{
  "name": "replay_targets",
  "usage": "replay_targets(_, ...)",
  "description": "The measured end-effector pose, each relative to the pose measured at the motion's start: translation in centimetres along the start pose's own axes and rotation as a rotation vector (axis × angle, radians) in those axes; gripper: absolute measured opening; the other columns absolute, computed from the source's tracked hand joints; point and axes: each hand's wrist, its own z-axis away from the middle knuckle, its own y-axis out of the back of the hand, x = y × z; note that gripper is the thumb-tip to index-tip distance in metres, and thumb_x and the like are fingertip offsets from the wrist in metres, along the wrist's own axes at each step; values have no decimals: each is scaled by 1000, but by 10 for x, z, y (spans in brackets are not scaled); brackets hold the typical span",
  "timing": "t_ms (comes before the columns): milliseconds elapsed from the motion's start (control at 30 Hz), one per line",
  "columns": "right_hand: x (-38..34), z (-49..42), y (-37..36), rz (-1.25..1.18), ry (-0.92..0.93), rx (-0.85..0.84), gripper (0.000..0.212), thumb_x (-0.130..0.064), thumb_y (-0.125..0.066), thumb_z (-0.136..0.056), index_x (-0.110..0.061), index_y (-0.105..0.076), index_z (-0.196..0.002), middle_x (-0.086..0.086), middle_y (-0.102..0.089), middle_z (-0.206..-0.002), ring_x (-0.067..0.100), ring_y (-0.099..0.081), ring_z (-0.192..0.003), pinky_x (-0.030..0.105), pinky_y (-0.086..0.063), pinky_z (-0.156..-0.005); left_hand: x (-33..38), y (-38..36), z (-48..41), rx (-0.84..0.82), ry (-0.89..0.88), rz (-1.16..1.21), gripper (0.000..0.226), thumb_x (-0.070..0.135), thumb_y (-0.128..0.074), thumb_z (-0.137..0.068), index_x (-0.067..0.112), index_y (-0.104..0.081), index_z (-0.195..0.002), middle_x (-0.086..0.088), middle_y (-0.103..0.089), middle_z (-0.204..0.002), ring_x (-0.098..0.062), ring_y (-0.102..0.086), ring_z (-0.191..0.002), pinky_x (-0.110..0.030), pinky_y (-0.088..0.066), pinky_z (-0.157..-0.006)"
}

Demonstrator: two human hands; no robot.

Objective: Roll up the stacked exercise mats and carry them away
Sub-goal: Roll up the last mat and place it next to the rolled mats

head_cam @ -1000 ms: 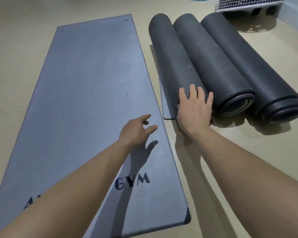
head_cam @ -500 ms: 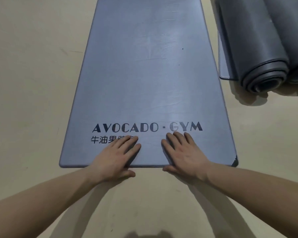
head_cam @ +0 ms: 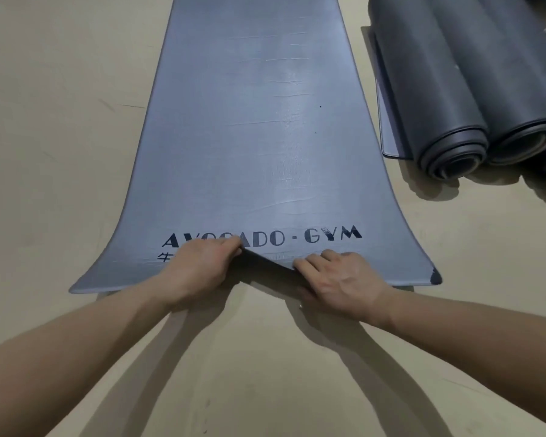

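Mat point(head_cam: 249, 137) edge now lifted | left hand point(head_cam: 199, 272), right hand point(head_cam: 338, 282) gripping

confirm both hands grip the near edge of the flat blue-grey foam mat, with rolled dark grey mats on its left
No: the head view shows the rolled dark grey mats right of the flat blue-grey foam mat. The left hand and right hand do grip its near edge.

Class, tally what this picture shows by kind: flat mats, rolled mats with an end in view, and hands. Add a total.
Flat mat: 1
Rolled mats, end in view: 2
Hands, left hand and right hand, gripping the flat mat's near edge: 2
Total: 5
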Motion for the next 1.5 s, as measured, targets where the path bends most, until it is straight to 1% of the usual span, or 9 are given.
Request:
replay_targets(200,32,-20,10,40,-73,35,58,-11,-88,-64,-13,-66,-118,5,-53,-59,27,-50,-42,28,-22,-47,-8,12,-24,173,15,-229,27,27,-41,-105,18,-66,-99,-4,-65,-80,-32,-56,-65,-33,-37,-50)
replay_targets(500,81,-46,1,257,206,260,36,3,-47,-89,-15,-63,-116,12,-57,-91,29,-46,-70,37,-37,-57,-27,13,-40,349,-246,-436,8,0,-66,-93,5,-65,-99,-17,-60,-88,-33,-50,-66,-36,-30,-53)
replay_targets(700,88,-66,-10,384,169,210,34,2,-43,-89,-12,-69,-105,9,-57,-88,28,-46,-71,39,-36,-63,-33,8,-34,329,-303,-541,31,33,-53,-106,5,-65,-109,-14,-63,-95,-31,-49,-69,-38,-28,-58)
replay_targets(833,72,-62,-17,356,47,148,35,-9,-47,-92,-9,-69,-118,9,-61,-93,30,-54,-77,40,-39,-69,-37,-14,-11,218,-196,-593,53,40,-46,-106,0,-55,-139,-18,-61,-126,-37,-53,-90,-45,-36,-70)
replay_targets(967,44,-20,-38,175,-159,-145,78,-53,-43,-101,0,-34,-157,27,-44,-151,45,-40,-139,56,-30,-117,-36,-33,-15,98,-77,-491,53,31,-32,-109,-4,-52,-144,-25,-55,-144,-47,-57,-108,-58,-46,-95)
replay_targets(1033,37,-9,-43,111,-219,-219,92,-67,-36,-96,-1,-28,-160,27,-32,-162,46,-25,-152,60,-17,-125,-37,-39,-16,36,-57,-420,59,36,-28,-108,-3,-53,-145,-24,-54,-147,-49,-57,-121,-59,-43,-107)
replay_targets(1200,43,-43,-47,83,-305,-237,94,-80,-34,-92,-6,-35,-152,15,-46,-143,38,-43,-133,56,-26,-119,-57,-44,-1,1,-78,-420,78,58,-35,-101,13,-22,-162,-14,-27,-168,-38,-26,-153,-55,-12,-126)
replay_targets(1333,51,-54,-51,75,-273,-204,84,-83,-29,-91,-13,-45,-136,9,-55,-124,32,-54,-109,49,-38,-104,-56,-46,1,66,76,-365,67,54,-39,-98,25,-34,-158,-22,-37,-149,-46,-32,-142,-62,-16,-121)
replay_targets(1500,62,-59,-42,64,-259,-205,92,-86,-12,-90,-16,-55,-130,6,-61,-112,29,-60,-96,41,-47,-91,-56,-44,-1,62,219,-336,67,60,-36,-104,13,-48,-150,-9,-55,-148,-39,-42,-140,-64,-23,-116)
